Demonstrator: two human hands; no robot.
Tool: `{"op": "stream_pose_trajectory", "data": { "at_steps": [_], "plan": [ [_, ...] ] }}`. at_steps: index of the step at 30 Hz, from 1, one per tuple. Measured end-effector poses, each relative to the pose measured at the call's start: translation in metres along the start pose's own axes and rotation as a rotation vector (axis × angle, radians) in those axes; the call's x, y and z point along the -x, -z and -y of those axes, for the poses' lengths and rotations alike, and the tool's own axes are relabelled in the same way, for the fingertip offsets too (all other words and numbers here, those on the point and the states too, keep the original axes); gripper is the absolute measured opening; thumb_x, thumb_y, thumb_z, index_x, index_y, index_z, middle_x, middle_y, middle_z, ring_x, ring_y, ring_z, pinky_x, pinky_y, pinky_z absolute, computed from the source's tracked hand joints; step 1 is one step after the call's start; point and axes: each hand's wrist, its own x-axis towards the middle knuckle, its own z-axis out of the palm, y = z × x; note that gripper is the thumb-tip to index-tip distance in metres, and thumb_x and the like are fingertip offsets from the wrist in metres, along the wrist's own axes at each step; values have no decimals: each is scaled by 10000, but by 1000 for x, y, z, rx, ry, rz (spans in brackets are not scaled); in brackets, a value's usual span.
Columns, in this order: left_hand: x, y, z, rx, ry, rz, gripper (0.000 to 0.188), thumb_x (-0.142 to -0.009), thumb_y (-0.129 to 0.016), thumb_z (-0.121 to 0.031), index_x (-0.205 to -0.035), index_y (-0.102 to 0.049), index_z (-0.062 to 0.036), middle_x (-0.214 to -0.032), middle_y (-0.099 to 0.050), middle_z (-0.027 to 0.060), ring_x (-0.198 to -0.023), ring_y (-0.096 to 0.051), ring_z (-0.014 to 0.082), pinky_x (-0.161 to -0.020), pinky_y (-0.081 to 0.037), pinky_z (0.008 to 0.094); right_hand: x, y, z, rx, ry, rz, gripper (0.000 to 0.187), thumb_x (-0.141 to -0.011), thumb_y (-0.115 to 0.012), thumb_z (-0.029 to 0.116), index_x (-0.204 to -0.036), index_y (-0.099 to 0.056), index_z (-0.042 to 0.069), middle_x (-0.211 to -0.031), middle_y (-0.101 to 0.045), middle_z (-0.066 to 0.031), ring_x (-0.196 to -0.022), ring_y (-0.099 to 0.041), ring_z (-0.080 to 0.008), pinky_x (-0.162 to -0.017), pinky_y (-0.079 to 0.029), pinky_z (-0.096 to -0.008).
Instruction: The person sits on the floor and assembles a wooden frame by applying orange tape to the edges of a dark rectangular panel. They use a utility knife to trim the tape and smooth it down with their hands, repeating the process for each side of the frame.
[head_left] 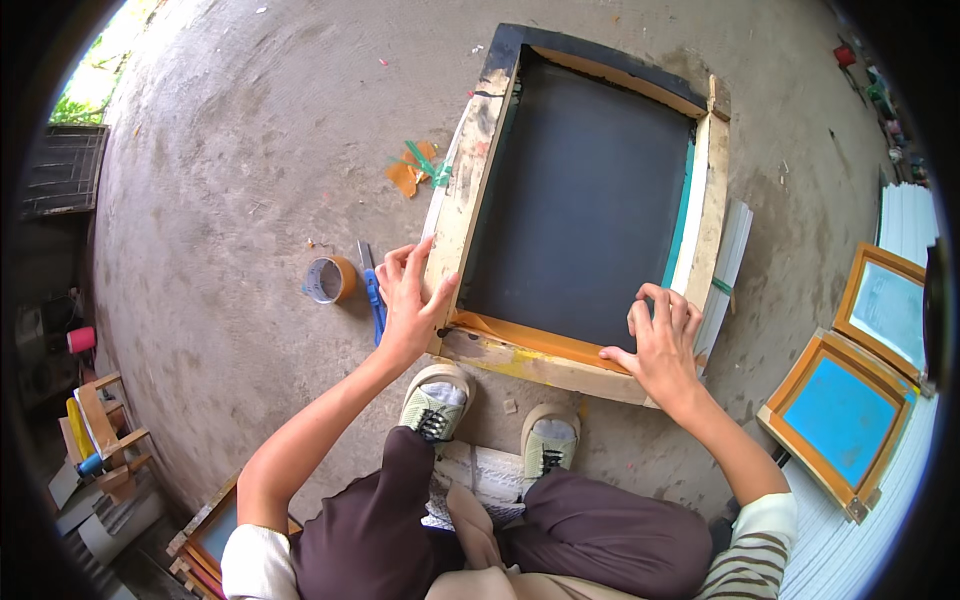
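Observation:
In front of me lies a wooden screen frame (708,190) with dark mesh (590,190) stretched inside it. Brown tape (545,341) runs along the inner side of its near rail, and green tape shows along the mesh's side edges. My left hand (405,298) is closed over the left rail near the near corner, fingers toward the outer side and thumb across the wood. At the near right corner, my right hand (662,345) is bent over the frame, its thumb against the brown tape. Its palm hides part of that corner.
A tape roll (331,280) and a blue utility knife (374,295) lie left of the frame, below tape scraps (412,172). White strips (730,250) lie along its right side. Smaller framed screens (840,405) stand far right. Wooden pieces (108,430) are at left.

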Motion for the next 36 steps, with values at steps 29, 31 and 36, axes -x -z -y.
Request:
{"op": "stream_pose_trajectory", "data": {
  "at_steps": [29,31,36],
  "plan": [
    [-30,-3,-3,119,-94,-66,611,-751,-728,-405,-1261,-579,-102,-1145,-518,83,-1127,-410,265,-989,-275,438,-120,-47,90,-333,196,-22,543,-603,-850,298,-936,-495,58,-1122,-411,-142,-1062,-401,-306,-839,-346,-446],
    [-28,-1,-1,134,-84,-68,610,-750,-730,-404,-1260,-580,-105,-1145,-518,82,-1124,-410,266,-988,-276,439,-108,-44,79,-332,168,1,537,-598,-850,286,-920,-483,61,-1108,-407,-131,-1041,-396,-300,-830,-335,-436],
    [-29,-3,-2,166,-98,-78,610,-745,-734,-401,-1260,-582,-111,-1142,-517,79,-1118,-408,265,-988,-277,438,-100,-46,80,-339,77,-13,529,-590,-849,272,-892,-464,73,-1092,-400,-108,-1014,-384,-289,-803,-308,-423]
  ]
}}
